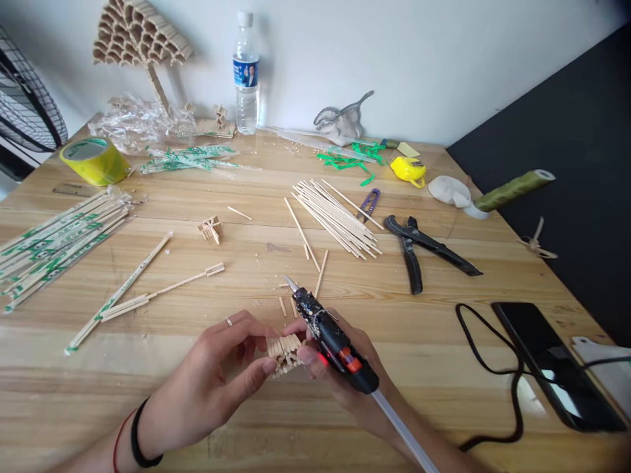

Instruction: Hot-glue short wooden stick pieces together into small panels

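My left hand [224, 364] pinches a small block of short, cut wooden sticks [284, 353] from its left side, thumb in front and fingers behind. On the block's right side are the thumb and fingers of my right hand [340, 374]. A black glue gun [335, 338] lies across that same hand, its metal tip pointing up and left, a clear glue stick [404, 433] running out of its back end. It hides part of the right fingers. Short stick pieces [282, 306] lie just beyond the block.
Behind are loose sticks [335, 220], black cutters [411, 246] and purple snips [369, 203]. A small stick piece [210, 229] and wrapped chopsticks [64, 240] lie left, near yellow tape [93, 161]. A phone [552, 361] with a black cord [517, 394] lies right; a bottle [246, 79] stands at the wall.
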`<control>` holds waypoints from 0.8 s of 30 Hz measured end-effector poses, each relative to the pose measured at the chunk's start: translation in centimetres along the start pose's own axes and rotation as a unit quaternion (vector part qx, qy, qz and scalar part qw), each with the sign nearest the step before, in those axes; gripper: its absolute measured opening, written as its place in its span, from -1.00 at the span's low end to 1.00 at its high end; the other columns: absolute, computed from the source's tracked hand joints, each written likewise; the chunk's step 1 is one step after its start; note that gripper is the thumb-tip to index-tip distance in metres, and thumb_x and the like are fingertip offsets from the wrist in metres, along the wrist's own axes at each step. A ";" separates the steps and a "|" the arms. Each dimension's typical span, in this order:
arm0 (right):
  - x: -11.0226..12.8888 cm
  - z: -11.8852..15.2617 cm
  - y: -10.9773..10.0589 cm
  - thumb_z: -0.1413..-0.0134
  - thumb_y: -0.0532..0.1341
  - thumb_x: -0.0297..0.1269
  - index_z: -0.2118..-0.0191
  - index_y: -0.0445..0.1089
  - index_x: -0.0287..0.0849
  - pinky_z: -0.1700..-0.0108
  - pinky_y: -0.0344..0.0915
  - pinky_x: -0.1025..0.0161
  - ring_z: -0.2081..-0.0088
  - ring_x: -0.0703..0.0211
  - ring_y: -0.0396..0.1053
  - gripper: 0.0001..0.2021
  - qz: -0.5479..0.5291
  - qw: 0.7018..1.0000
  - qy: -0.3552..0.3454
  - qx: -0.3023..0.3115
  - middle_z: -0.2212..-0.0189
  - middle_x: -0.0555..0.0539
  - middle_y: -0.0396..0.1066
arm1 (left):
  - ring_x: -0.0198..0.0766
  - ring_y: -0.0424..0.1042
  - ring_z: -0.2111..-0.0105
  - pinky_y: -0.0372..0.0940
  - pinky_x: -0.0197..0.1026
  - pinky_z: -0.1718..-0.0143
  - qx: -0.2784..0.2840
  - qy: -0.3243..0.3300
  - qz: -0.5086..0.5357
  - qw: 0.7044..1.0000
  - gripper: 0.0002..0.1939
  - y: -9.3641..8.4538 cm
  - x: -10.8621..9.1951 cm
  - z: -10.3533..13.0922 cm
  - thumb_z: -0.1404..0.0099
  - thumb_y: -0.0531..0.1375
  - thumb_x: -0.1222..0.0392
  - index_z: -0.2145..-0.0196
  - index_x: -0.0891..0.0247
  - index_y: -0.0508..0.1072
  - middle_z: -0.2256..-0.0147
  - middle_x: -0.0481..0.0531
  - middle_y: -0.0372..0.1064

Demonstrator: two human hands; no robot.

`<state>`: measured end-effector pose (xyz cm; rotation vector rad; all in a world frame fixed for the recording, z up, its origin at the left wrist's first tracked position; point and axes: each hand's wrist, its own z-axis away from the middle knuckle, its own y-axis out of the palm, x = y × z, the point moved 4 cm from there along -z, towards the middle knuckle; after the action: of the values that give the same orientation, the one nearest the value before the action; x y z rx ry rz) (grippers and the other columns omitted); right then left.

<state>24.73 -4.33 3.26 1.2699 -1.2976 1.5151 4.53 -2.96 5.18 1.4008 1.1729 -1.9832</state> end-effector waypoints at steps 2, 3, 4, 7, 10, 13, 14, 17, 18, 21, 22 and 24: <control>0.0 -0.2 0.0 -0.31 0.30 -0.14 0.14 0.48 -0.08 0.45 0.38 0.35 0.50 0.26 0.43 -0.86 -0.014 1.000 -0.004 0.008 0.32 -0.01 0.55 | -0.24 0.41 0.32 0.31 -0.23 0.25 0.011 0.003 0.004 1.000 -0.82 0.0 -0.2 0.0 -0.54 0.16 0.09 0.17 0.21 0.49 0.30 0.00 0.47; 0.0 -0.2 -0.1 -0.32 0.29 -0.13 0.16 0.46 -0.08 0.45 0.37 0.35 0.48 0.25 0.44 -0.86 -0.021 1.000 -0.005 0.010 0.32 -0.01 0.55 | -0.24 0.42 0.32 0.32 -0.24 0.25 0.016 0.011 0.004 1.000 -0.84 0.0 -0.3 0.0 -0.53 0.17 0.11 0.16 0.20 0.50 0.30 0.00 0.48; 0.0 -0.3 -0.1 -0.33 0.27 -0.12 0.18 0.44 -0.08 0.44 0.37 0.34 0.47 0.24 0.44 -0.85 -0.029 1.000 -0.004 0.010 0.31 -0.02 0.56 | -0.25 0.43 0.32 0.33 -0.25 0.24 0.021 0.023 0.000 1.000 -0.87 0.1 -0.3 0.0 -0.52 0.18 0.13 0.13 0.19 0.51 0.30 -0.01 0.50; 0.1 -0.5 -0.3 -0.34 0.27 -0.10 0.22 0.41 -0.11 0.38 0.39 0.31 0.42 0.21 0.46 -0.81 -0.045 0.999 0.000 0.015 0.33 -0.03 0.56 | -0.28 0.45 0.33 0.35 -0.29 0.24 0.019 0.068 -0.021 0.997 -0.88 0.2 -0.5 0.1 -0.49 0.23 0.23 0.04 0.14 0.52 0.30 -0.05 0.52; 0.2 -0.5 -0.3 -0.33 0.28 -0.08 0.23 0.40 -0.11 0.34 0.39 0.30 0.40 0.20 0.44 -0.79 -0.064 0.997 0.009 0.031 0.33 -0.03 0.56 | -0.31 0.46 0.36 0.36 -0.34 0.27 -0.005 0.113 -0.054 0.992 -0.81 0.2 -0.6 0.2 -0.44 0.27 0.32 0.04 0.10 0.51 0.31 -0.08 0.52; -0.1 -0.4 0.0 -0.31 0.31 -0.05 0.21 0.38 -0.10 0.30 0.40 0.27 0.36 0.18 0.44 -0.77 -0.107 0.993 0.022 0.037 0.29 -0.05 0.57 | -0.34 0.47 0.39 0.36 -0.38 0.31 -0.028 0.140 -0.084 0.986 -0.78 0.3 -0.7 0.3 -0.41 0.28 0.38 0.06 0.10 0.51 0.33 -0.11 0.52; -0.2 -0.4 0.1 -0.30 0.33 -0.04 0.20 0.39 -0.10 0.28 0.40 0.26 0.36 0.18 0.44 -0.76 -0.121 0.992 0.025 0.032 0.28 -0.05 0.57 | -0.35 0.47 0.40 0.36 -0.39 0.32 -0.034 0.146 -0.090 0.985 -0.78 0.3 -0.8 0.3 -0.40 0.28 0.39 0.07 0.10 0.51 0.34 -0.11 0.51; -0.5 -0.3 0.2 -0.25 0.38 -0.02 0.18 0.40 -0.10 0.23 0.41 0.24 0.32 0.18 0.43 -0.72 -0.151 0.988 0.032 0.010 0.25 -0.05 0.53 | -0.36 0.48 0.41 0.37 -0.41 0.33 -0.045 0.166 -0.095 0.981 -0.80 0.2 -0.8 0.4 -0.42 0.27 0.38 0.08 0.11 0.50 0.35 -0.12 0.52; -0.6 -0.3 0.2 -0.24 0.39 -0.01 0.18 0.40 -0.10 0.23 0.41 0.24 0.31 0.17 0.43 -0.71 -0.156 0.987 0.033 0.007 0.26 -0.05 0.52 | -0.36 0.49 0.40 0.38 -0.41 0.32 -0.046 0.171 -0.095 0.980 -0.80 0.2 -0.8 0.5 -0.43 0.27 0.37 0.07 0.11 0.50 0.34 -0.11 0.52; -0.6 -0.3 0.1 -0.22 0.42 -0.01 0.19 0.41 -0.10 0.22 0.39 0.24 0.28 0.16 0.43 -0.70 -0.165 0.986 0.037 0.014 0.28 -0.03 0.50 | -0.35 0.50 0.39 0.40 -0.40 0.31 -0.047 0.177 -0.101 0.978 -0.81 0.2 -0.6 0.5 -0.44 0.27 0.35 0.05 0.11 0.49 0.32 -0.09 0.53; -0.6 -0.3 0.1 -0.22 0.41 -0.01 0.18 0.42 -0.10 0.22 0.38 0.24 0.28 0.16 0.43 -0.70 -0.168 0.985 0.038 0.018 0.28 -0.03 0.50 | -0.34 0.50 0.39 0.40 -0.40 0.31 -0.048 0.179 -0.103 0.977 -0.81 0.2 -0.6 0.6 -0.44 0.27 0.35 0.05 0.12 0.49 0.32 -0.09 0.54; -0.5 -0.4 0.0 -0.24 0.40 0.01 0.18 0.41 -0.09 0.22 0.37 0.24 0.28 0.16 0.43 -0.70 -0.177 0.983 0.039 0.023 0.27 -0.03 0.51 | -0.34 0.50 0.40 0.41 -0.39 0.32 -0.052 0.182 -0.107 0.976 -0.82 0.2 -0.6 0.5 -0.44 0.27 0.34 0.05 0.12 0.50 0.32 -0.08 0.54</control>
<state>24.70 -3.90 2.78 1.3727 -0.9325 1.3306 4.64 -3.55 5.73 1.6925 1.6253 -1.8130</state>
